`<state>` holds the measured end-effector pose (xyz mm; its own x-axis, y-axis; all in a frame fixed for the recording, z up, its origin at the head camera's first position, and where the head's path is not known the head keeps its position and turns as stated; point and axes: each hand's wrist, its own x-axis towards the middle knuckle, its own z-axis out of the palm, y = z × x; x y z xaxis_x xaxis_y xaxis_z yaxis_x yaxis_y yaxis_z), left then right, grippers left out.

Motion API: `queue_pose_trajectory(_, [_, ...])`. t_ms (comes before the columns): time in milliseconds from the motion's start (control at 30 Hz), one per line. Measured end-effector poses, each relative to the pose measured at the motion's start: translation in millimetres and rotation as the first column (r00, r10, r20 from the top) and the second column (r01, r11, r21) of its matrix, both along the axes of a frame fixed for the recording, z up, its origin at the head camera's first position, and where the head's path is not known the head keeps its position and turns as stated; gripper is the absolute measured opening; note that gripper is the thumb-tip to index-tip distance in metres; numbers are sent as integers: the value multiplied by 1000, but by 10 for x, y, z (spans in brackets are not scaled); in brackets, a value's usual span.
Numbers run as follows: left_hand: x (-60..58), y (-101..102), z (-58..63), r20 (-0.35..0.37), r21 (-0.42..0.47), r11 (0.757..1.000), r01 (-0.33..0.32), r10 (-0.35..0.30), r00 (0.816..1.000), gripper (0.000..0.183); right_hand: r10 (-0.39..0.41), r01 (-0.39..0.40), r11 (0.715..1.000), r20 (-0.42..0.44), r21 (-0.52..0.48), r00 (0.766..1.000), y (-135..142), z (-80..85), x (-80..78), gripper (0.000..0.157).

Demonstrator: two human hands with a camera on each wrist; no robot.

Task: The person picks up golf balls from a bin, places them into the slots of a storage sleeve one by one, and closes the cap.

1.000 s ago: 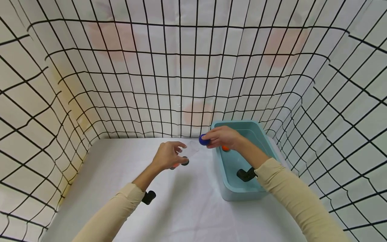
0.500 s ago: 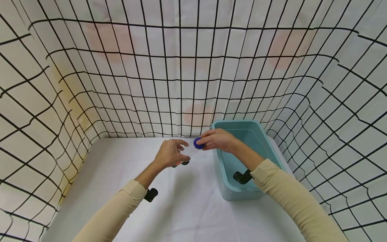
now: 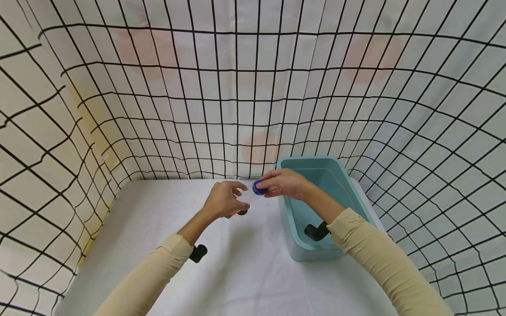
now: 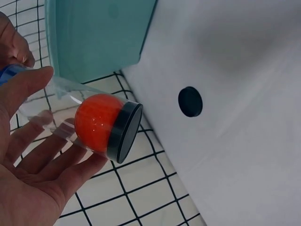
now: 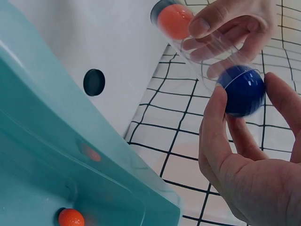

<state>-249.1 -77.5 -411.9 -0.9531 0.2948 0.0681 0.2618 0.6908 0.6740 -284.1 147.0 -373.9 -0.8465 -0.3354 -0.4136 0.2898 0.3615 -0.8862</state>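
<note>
My left hand [image 3: 222, 202] grips a clear tube [image 5: 200, 61] around its side, thumb on one side and fingers on the other. A black cap [image 4: 126, 134] closes the tube's far end, and an orange ball [image 4: 96, 121] sits inside against it. Between the thumb and fingers of my right hand [image 3: 286, 183] is a blue ball [image 5: 244, 92], pinched at the tube's other end. The tube's rim crosses the blue ball in the right wrist view, so part of it lies within the mouth. The tube is tilted above the table.
A loose black cap [image 5: 94, 82] lies on the white table [image 3: 253, 276]. To the right stands a teal bin [image 3: 291, 237], with another orange ball [image 5: 71, 218] in it. Black netting [image 3: 257, 101] rises behind and at both sides.
My right hand has moved left with the blue ball and brought it to the tube's mouth. My left hand has shifted slightly right; over the last half second both hands barely move.
</note>
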Motion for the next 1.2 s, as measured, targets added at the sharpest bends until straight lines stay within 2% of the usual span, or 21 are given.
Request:
queue_pose_trajectory(367, [-7,-33,-25,19,12,1000,5,-5,1000,42,6,-6,1000,8,-19,1000,103,28,-66,44])
queue_pose_trajectory(700, [-28,-150,-96,35,37,999,-9,7,999,43,-19,18,1000,-18,-25,1000,428,51,-229,49])
queue_pose_trajectory(933, [-54,-224,-122,38,40,999,-32,31,999,42,-138,137,990,-3,-22,990,740,-109,-453,48])
queue_pose_trajectory(1200, [-66,-322,-172,50,18,996,-85,84,995,42,-279,278,960,51,21,959,1017,-437,-735,49])
